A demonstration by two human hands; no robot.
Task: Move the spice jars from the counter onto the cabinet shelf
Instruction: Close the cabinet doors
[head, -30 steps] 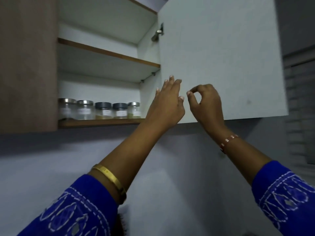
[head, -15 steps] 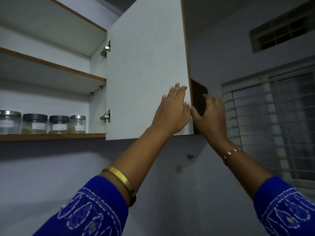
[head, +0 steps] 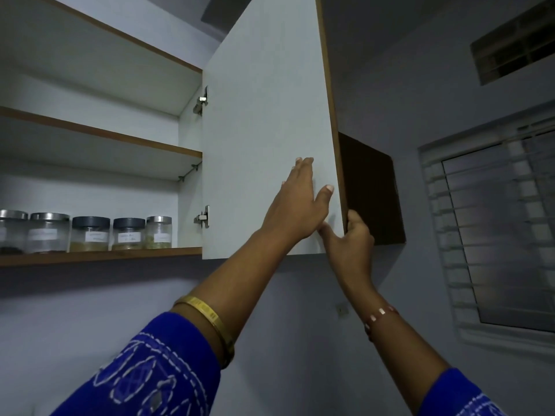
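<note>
Several spice jars stand in a row on the bottom cabinet shelf (head: 99,256): a steel-lidded jar (head: 48,232), two dark-lidded jars (head: 90,234) (head: 128,233) and a small steel-lidded jar (head: 158,232) at the right end. The white cabinet door (head: 264,121) hangs half open. My left hand (head: 297,202) lies flat against the door's inner face with straight fingers. My right hand (head: 353,238) grips the door's free edge near its lower corner, thumb on the inner face and fingers curled behind.
An empty middle shelf (head: 102,136) sits above the jars. Two hinges (head: 201,217) join the door to the cabinet. A dark brown neighbouring cabinet (head: 372,190) is behind the door. A louvred window (head: 495,229) fills the right wall.
The door has swung toward the cabinet and shows a narrower face. My right hand went from loosely curled in front of the door to gripping its edge. My left hand stays flat on it.
</note>
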